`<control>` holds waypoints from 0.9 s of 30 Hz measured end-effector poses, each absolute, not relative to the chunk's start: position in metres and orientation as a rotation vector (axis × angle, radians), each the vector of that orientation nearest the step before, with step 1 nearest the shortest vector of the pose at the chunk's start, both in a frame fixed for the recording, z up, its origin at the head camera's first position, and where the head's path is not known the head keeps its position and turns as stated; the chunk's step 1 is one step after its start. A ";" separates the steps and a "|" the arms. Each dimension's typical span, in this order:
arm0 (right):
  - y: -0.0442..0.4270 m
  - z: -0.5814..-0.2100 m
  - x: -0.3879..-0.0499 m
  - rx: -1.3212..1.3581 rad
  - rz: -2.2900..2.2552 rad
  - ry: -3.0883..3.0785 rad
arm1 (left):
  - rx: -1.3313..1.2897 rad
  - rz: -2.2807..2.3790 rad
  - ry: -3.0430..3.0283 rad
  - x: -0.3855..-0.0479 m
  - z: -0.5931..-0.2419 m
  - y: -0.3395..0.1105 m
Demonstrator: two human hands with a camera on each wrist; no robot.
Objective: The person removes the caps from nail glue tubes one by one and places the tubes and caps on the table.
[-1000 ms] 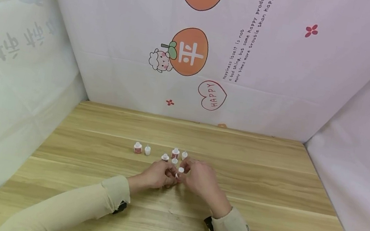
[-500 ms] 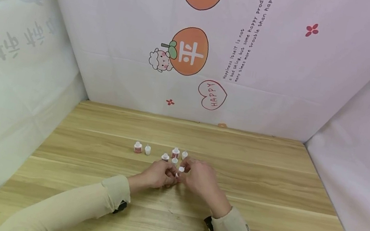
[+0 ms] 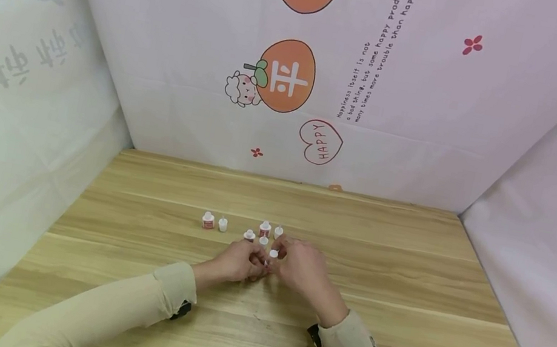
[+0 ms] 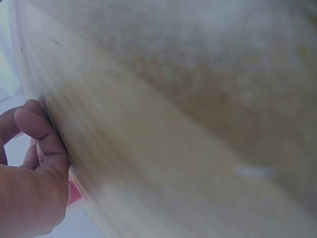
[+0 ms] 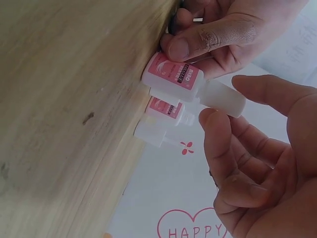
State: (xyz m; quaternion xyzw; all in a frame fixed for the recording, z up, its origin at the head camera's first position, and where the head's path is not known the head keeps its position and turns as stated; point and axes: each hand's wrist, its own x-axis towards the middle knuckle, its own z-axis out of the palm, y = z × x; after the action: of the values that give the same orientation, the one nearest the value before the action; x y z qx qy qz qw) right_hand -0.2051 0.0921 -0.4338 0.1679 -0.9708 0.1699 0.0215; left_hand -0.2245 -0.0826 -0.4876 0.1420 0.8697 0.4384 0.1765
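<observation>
A small glue bottle (image 5: pixel 173 77) with a pink label stands on the table between both hands. My left hand (image 3: pixel 241 262) holds its body from the left; in the right wrist view the left thumb (image 5: pixel 190 48) lies against the bottle's side. The bottle's white cap (image 5: pixel 223 98) sits on its neck. Thumb and fingers of my right hand (image 3: pixel 302 268) pinch that cap from the other side. In the left wrist view the left hand (image 4: pixel 34 178) shows curled fingers, and the bottle there is mostly hidden.
Behind the hands stand more glue bottles without caps: one at far left (image 3: pixel 207 222), one in the middle (image 3: pixel 264 230) and one partly hidden bottle (image 3: pixel 249 235). Loose white caps (image 3: pixel 222 225) stand beside them, stems up. A printed cloth (image 3: pixel 397 156) hangs behind the wooden table (image 3: pixel 250 341).
</observation>
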 end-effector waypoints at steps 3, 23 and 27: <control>0.092 -0.434 -0.205 0.522 0.540 -3.023 | 0.396 1.245 2.452 -0.224 -0.488 -0.083; 0.093 -0.433 -0.205 0.552 0.535 -3.008 | 0.390 1.209 2.480 -0.224 -0.486 -0.082; 0.094 -0.433 -0.206 0.558 0.535 -3.002 | 0.383 1.225 2.459 -0.224 -0.486 -0.082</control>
State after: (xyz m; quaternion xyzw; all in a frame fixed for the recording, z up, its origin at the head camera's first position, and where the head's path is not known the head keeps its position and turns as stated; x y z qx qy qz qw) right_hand -0.2056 0.0936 -0.4331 0.1800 -0.9682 0.1726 0.0210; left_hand -0.2243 -0.0824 -0.4857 0.1357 0.8716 0.4342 0.1826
